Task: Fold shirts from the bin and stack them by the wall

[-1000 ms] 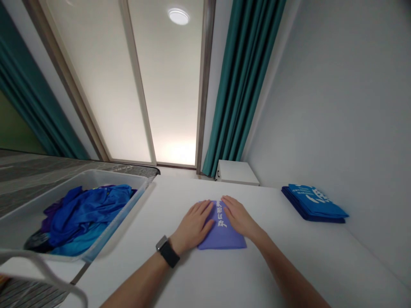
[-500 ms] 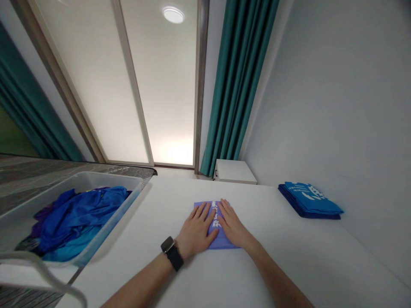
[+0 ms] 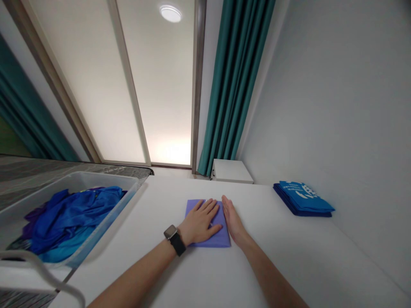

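A purple folded garment (image 3: 216, 241) lies flat on the white table (image 3: 141, 256). Palm down, my left hand (image 3: 201, 222) rests on its middle, fingers stretched out, and covers most of the white print. A black watch (image 3: 175, 239) is on that wrist. Along the garment's right edge stands my right hand (image 3: 233, 220), turned on its side with the fingers straight and nothing held.
To the left, a translucent plastic bin (image 3: 111, 233) holds crumpled blue and purple clothes (image 3: 77, 218). Folded blue garments (image 3: 303, 198) are stacked at the right, near the wall. A white cabinet (image 3: 233, 171) stands beyond the table's far edge, below a green curtain (image 3: 231, 94).
My right hand has gone from lying flat on the garment to standing at its right edge. My left hand has moved slightly onto the middle, over the print.
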`<state>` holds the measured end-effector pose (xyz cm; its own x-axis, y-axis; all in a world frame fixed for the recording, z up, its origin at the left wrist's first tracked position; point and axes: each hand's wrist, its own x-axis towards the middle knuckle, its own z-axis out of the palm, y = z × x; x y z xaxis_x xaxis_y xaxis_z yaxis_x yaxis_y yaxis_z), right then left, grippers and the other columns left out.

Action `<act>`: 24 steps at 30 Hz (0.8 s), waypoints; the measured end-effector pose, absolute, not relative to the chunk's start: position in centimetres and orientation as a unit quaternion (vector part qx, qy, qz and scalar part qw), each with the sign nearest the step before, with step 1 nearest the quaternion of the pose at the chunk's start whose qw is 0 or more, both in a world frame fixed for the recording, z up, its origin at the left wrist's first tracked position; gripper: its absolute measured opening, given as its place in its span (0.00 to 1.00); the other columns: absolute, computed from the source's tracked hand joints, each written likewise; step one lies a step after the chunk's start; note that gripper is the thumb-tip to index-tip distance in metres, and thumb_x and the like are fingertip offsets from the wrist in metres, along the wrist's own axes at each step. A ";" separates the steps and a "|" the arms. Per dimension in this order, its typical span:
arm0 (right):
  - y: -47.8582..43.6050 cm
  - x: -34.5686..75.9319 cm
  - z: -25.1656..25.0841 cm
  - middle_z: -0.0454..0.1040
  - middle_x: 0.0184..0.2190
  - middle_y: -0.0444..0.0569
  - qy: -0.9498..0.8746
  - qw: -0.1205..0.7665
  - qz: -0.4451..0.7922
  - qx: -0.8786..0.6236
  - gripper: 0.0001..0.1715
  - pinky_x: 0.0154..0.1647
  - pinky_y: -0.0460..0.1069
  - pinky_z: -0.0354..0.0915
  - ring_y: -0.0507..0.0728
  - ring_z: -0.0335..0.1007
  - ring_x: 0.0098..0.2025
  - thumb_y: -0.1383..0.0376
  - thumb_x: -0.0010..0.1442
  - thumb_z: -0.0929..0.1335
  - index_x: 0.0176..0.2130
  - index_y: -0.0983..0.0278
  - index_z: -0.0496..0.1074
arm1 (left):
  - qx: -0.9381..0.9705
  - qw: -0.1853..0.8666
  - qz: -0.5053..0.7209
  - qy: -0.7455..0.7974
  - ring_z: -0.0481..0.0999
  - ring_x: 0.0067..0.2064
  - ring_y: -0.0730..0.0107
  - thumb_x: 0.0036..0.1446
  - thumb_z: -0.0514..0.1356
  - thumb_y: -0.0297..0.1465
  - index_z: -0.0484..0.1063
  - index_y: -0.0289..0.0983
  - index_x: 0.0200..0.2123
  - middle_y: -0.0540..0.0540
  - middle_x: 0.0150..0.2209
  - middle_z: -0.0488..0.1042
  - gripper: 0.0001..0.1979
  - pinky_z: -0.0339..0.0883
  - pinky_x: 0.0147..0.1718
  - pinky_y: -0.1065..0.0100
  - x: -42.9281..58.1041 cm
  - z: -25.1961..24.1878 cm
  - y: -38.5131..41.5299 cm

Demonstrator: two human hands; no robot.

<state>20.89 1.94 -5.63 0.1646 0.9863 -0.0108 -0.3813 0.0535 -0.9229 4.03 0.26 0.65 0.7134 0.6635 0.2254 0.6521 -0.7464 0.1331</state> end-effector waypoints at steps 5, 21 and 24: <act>1.9 20.0 -5.1 0.56 0.66 0.43 -0.321 0.637 0.563 -0.416 0.37 0.70 0.56 0.39 0.56 0.43 0.69 0.39 0.56 0.64 0.55 0.56 0.71 | 0.931 0.019 0.114 0.346 0.50 0.69 0.57 0.63 0.43 0.54 0.50 0.36 0.67 0.40 0.68 0.53 0.38 0.40 0.65 0.53 4.9 -0.6 0.9; 0.9 19.9 -2.7 0.54 0.66 0.45 -0.286 0.637 0.579 -0.420 0.35 0.70 0.53 0.39 0.54 0.43 0.69 0.45 0.64 0.58 0.60 0.62 0.66 | 0.933 0.020 0.115 0.339 0.50 0.68 0.56 0.61 0.41 0.58 0.48 0.35 0.68 0.40 0.68 0.53 0.41 0.42 0.65 0.51 4.8 -0.8 1.1; 1.0 19.9 -2.8 0.53 0.67 0.44 -0.298 0.645 0.570 -0.412 0.36 0.70 0.54 0.38 0.54 0.42 0.69 0.43 0.63 0.59 0.61 0.60 0.65 | 0.934 0.012 0.123 0.334 0.50 0.68 0.55 0.61 0.43 0.57 0.47 0.37 0.68 0.42 0.68 0.54 0.41 0.42 0.65 0.51 4.8 -0.8 1.1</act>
<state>19.92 1.05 -2.84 0.1732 0.9812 -0.0855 -0.4900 0.0106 -0.8716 4.77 1.07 -0.85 0.7466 0.6276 0.2208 0.6216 -0.7763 0.1048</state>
